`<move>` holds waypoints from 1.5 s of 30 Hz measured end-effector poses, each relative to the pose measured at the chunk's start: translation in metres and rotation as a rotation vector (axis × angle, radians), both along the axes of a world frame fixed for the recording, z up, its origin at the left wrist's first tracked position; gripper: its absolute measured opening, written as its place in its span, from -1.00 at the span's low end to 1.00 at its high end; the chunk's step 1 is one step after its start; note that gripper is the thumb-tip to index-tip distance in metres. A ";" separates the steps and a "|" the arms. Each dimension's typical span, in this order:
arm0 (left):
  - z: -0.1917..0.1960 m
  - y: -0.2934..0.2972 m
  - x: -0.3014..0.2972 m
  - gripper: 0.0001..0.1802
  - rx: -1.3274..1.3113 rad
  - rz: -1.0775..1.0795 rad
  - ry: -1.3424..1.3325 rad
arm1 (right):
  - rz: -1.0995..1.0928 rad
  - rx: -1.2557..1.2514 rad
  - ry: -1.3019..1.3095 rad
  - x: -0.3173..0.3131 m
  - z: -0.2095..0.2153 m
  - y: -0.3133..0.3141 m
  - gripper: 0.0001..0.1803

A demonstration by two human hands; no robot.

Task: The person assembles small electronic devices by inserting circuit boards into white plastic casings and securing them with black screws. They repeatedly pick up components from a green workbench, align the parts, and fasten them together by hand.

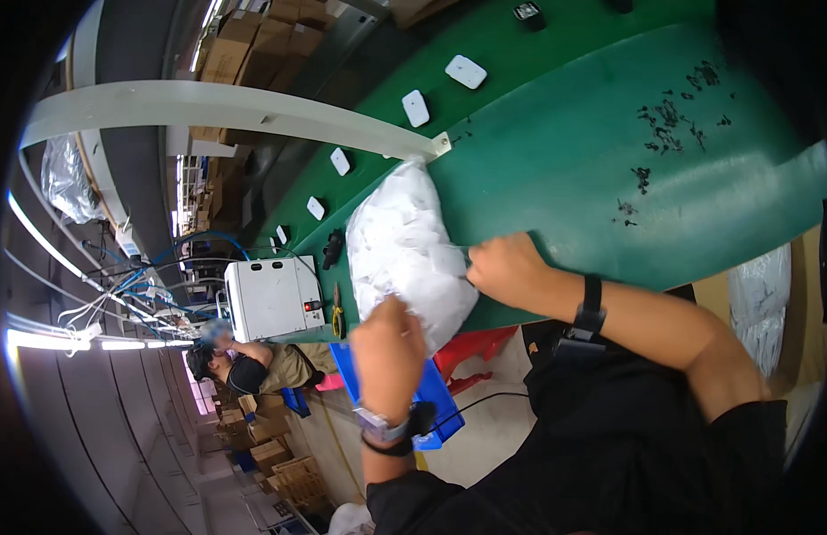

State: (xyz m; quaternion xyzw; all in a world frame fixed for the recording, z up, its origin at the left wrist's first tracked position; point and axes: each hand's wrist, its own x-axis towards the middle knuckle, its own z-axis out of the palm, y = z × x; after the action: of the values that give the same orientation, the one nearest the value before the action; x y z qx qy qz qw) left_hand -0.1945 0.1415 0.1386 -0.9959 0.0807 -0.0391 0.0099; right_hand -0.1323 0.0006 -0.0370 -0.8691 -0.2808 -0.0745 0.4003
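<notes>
Head view: where is the white bag (400, 236) in front of you?

It lies on the green bench (538, 192), puffed out with white pieces showing through clear film, its lower end at the bench's near edge.

And your hands?

Your right hand (507, 270) is at the bag's right side, fingers curled in and pinching a thin stretched strand of film. Your left hand (389, 355) is bent in at the bag's lower end, but it is blurred, so I cannot tell whether it pinches anything.

What else is around you?

To the left of the bag are a small black object (332, 250), pliers (339, 323) with yellow on the handles, and a white machine (273, 299). Small dark parts (669, 116) lie scattered toward the right. White rectangular pieces (415, 109) sit spaced out along the far side. Below the bench edge, a blue crate (445, 412) stands near a red stool (471, 352).
</notes>
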 end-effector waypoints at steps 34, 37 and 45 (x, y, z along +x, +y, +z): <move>-0.023 0.037 0.043 -0.85 0.018 0.094 -0.471 | 0.066 0.237 0.238 0.001 0.008 -0.024 -0.90; -0.021 0.017 0.043 -0.75 -0.046 0.002 -0.212 | 0.091 0.275 0.237 -0.001 0.013 -0.025 -0.89; -0.047 -0.002 0.069 -0.73 0.191 -0.201 0.046 | 0.260 0.330 0.368 0.021 0.034 -0.045 -0.94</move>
State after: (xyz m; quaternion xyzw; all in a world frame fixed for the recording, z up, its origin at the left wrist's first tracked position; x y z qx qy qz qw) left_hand -0.1253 0.1398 0.0915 -0.9780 0.1838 -0.0092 0.0986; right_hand -0.1110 -0.0442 -0.0029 -0.7477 -0.2967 0.0920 0.5869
